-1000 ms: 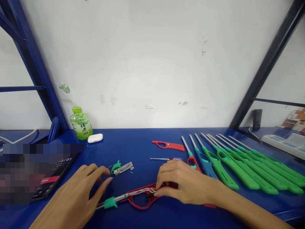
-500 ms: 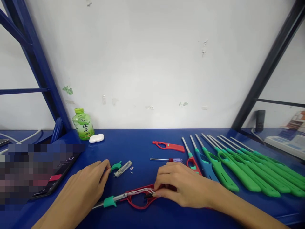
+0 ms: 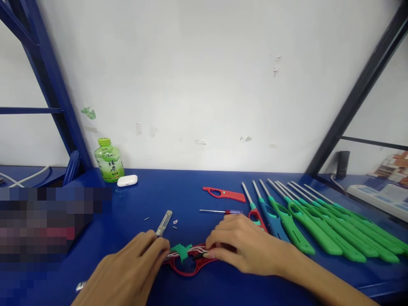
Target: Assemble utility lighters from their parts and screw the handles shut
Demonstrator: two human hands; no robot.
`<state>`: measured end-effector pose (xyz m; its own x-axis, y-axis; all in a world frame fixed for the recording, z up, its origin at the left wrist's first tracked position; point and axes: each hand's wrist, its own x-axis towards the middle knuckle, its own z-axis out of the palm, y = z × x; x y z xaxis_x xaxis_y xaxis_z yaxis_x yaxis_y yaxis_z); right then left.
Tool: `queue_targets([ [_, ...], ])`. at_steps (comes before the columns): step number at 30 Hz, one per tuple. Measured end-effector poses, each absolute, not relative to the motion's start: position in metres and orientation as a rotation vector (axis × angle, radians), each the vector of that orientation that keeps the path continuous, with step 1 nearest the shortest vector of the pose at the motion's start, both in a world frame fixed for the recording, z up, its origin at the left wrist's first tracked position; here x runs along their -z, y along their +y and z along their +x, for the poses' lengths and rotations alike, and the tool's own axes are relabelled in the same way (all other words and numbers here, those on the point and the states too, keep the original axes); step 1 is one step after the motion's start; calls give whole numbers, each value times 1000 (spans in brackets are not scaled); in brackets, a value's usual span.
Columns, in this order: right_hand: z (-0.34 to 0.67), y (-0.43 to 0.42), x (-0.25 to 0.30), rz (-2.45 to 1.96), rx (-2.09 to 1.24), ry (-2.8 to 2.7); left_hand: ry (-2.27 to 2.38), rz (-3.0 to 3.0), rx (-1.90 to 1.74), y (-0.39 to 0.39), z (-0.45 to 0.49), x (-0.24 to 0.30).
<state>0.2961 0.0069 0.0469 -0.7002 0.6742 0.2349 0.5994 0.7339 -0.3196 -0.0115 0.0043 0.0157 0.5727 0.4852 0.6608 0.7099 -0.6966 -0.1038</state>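
An opened red lighter body (image 3: 186,267) with white wires lies on the blue table (image 3: 191,187) in front of me. My left hand (image 3: 137,270) is closed, its fingertips pinching a small green trigger piece (image 3: 182,251) against the top of the red body. My right hand (image 3: 242,246) is curled over the body's right end, fingertips pressed down on it and the wires. The lighter's metal tube end (image 3: 81,285) pokes out below my left wrist. A small metal part (image 3: 163,222) lies just beyond my left fingers.
Tiny screws (image 3: 146,219) and a white bit (image 3: 175,221) lie near the metal part. Behind my right hand are a small screwdriver (image 3: 219,211) and a red cover half (image 3: 225,194). Several lighters (image 3: 318,225) line the right. A green bottle (image 3: 108,160) and a white earbud case (image 3: 127,181) stand back left.
My left hand picked the green trigger piece up from beside the metal part and brought it right onto the red lighter body. The right hand stayed on the body.
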Motion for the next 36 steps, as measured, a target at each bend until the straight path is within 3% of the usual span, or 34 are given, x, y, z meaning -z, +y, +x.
queue_targets([
  [7, 296, 5, -51, -1043, -317, -2570, -997, -2507, 773, 1, -7, 6],
  [22, 299, 12, -44, -937, -371, -2550, -892, -2538, 690, 3, -4, 1],
  [36, 299, 13, -40, -892, -323, -2568, -874, -2509, 904, -4, 12, -18],
])
